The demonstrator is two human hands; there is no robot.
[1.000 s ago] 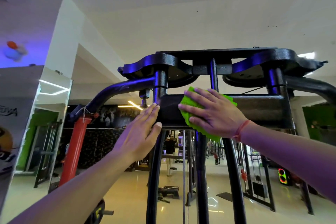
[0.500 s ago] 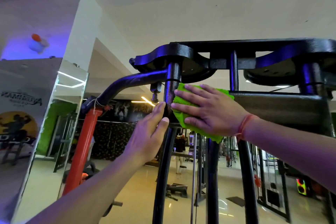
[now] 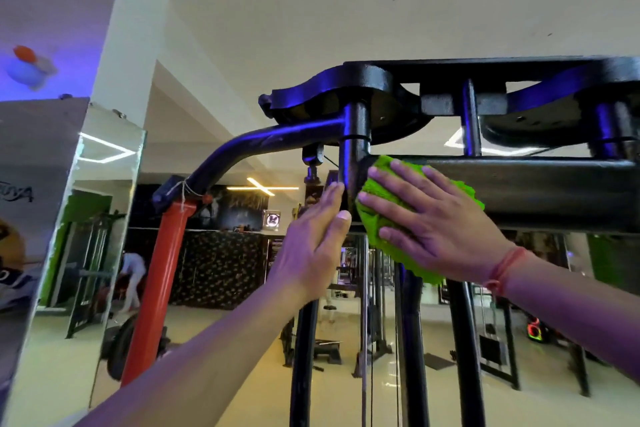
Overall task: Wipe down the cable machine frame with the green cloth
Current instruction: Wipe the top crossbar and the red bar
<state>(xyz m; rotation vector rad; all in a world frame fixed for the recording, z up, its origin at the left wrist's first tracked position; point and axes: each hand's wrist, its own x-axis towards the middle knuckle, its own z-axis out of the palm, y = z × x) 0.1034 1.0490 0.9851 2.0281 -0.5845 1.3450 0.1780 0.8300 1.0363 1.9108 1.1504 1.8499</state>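
The right hand [image 3: 436, 218], fingers spread flat, presses the fuzzy green cloth [image 3: 388, 191] against the left end of the black steel cable machine frame's [image 3: 554, 191] crossbar while the left hand [image 3: 311, 246], fingers straight and together, braces the upright; firm, overlapping strokes would serve best.

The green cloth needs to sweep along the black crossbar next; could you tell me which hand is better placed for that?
Right. The right hand already presses the fuzzy green cloth flat against the black metal crossbar, while the left hand lies bare on the black upright post.
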